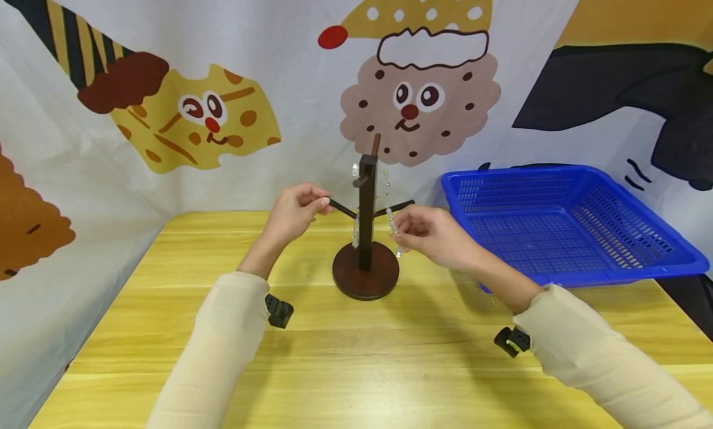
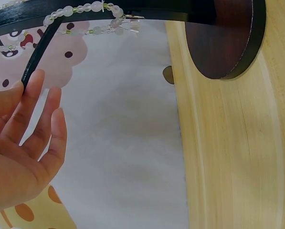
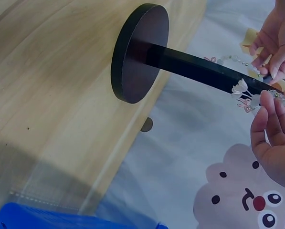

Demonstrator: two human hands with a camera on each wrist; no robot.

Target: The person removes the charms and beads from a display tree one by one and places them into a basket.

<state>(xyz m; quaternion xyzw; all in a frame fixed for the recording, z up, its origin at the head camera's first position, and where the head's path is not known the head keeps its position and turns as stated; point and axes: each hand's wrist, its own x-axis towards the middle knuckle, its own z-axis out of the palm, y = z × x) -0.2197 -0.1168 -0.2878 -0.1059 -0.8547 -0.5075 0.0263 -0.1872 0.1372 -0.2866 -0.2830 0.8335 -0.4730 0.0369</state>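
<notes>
A dark wooden stand (image 1: pixel 366 231) with a round base and several slanted pegs is upright on the table. With thumb and fingertips, my left hand (image 1: pixel 295 212) pinches the outer end of its left peg (image 1: pixel 342 208). A clear beaded bracelet (image 1: pixel 356 232) hangs from that peg, close to the post; its pale beads (image 2: pixel 92 7) show in the left wrist view. On the other side, my right hand (image 1: pixel 431 236) holds a second beaded bracelet (image 1: pixel 392 222) by the right peg (image 1: pixel 402 206). A white flower charm (image 3: pixel 239 88) dangles beside those fingers in the right wrist view.
More beads (image 1: pixel 385 174) hang near the stand's top. To the right, a blue plastic basket (image 1: pixel 618 274) stands at the back of the wooden table (image 1: pixel 390 367). Behind the table hangs a white cloth (image 1: pixel 301 138) printed with cartoon figures.
</notes>
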